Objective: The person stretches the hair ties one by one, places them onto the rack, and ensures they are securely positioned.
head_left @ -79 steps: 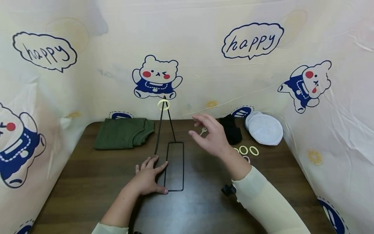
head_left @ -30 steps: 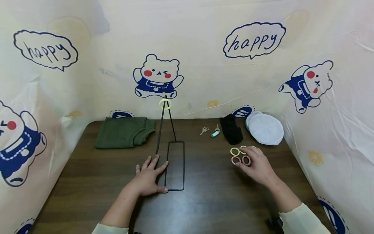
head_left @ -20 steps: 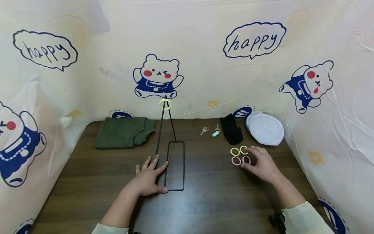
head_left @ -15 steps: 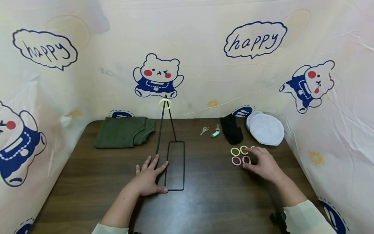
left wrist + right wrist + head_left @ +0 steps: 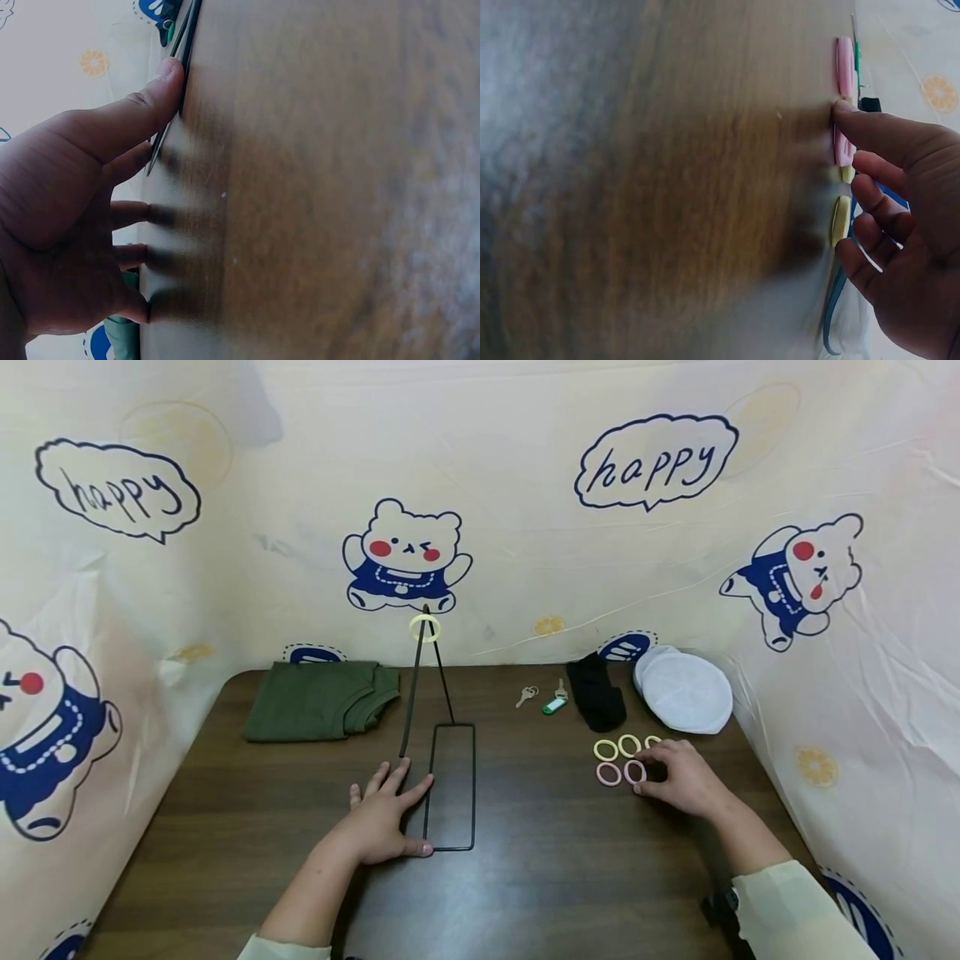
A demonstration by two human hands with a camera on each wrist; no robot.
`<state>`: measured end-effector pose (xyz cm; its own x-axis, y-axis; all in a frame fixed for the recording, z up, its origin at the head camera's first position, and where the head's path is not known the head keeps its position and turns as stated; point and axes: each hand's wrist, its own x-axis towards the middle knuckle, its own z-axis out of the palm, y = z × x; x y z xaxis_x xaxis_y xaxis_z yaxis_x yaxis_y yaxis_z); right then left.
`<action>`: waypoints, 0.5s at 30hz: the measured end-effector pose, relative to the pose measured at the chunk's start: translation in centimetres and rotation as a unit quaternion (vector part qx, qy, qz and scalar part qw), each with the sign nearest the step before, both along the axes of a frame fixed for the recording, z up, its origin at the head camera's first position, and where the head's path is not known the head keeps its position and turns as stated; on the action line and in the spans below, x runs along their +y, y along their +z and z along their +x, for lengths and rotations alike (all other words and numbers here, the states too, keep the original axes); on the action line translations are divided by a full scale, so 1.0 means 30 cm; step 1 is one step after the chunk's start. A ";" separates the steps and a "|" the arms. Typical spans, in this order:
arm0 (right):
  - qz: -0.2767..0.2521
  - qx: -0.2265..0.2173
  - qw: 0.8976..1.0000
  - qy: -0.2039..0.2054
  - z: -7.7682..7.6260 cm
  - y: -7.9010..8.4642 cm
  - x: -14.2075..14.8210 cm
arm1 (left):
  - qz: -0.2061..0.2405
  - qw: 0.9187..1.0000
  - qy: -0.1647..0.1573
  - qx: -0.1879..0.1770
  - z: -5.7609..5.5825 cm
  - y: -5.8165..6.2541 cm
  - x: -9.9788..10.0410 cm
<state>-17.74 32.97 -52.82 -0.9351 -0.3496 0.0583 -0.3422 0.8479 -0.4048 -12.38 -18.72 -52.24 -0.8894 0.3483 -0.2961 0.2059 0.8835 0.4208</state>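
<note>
- Brown wood-grain worktop (image 5: 540,877), with a person's two bare hands over its middle and right side.
- Left hand (image 5: 381,822): fingers straight and spread, grasping nothing; the thumb touches the near left corner of a black metal wire stand (image 5: 474,785).
- The stand sits near the centre of the worktop, its rectangular base flat; two thin rods rise behind it to a point, with a round pale-yellow ring (image 5: 412,628) around them near the top.
- Right hand (image 5: 681,779): thumb and index finger bent around a round pink ring (image 5: 626,773) towards the right edge; the thumb touches it, but I cannot tell whether it is gripped.
- A second pink ring (image 5: 609,785) lies flat just to its left.
- Three yellow rings (image 5: 605,760) form a row behind the pink pair, the rightmost partly hidden by the hand.
- Far left corner: folded dark-green cloth (image 5: 307,702).
- Far right corner: round white fabric cap (image 5: 688,692), beside a black folded cloth (image 5: 596,695).
- Near the far edge: silver metal key (image 5: 524,697) and a green-and-white plastic key tag (image 5: 555,705).
</note>
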 end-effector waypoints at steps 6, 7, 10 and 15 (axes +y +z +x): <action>0.003 -0.008 1.000 0.005 -0.002 -0.004 0.004 | -0.001 1.000 -0.002 0.007 0.001 0.006 0.004; 0.002 -0.007 1.000 0.008 -0.003 -0.005 0.004 | -0.001 1.000 -0.003 0.007 0.001 0.007 0.005; -0.001 -0.002 1.000 0.017 -0.005 -0.006 0.004 | -0.001 1.000 -0.003 0.005 0.002 0.008 0.006; 0.002 -0.003 1.000 0.015 -0.008 -0.015 0.002 | -0.001 1.000 0.000 0.002 0.001 0.007 0.005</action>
<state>-17.97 33.02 -53.26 -0.9245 -0.3778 0.0514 -0.3652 0.8386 -0.4041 -12.36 -18.56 -52.03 -0.8902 0.3485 -0.2935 0.2079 0.8838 0.4191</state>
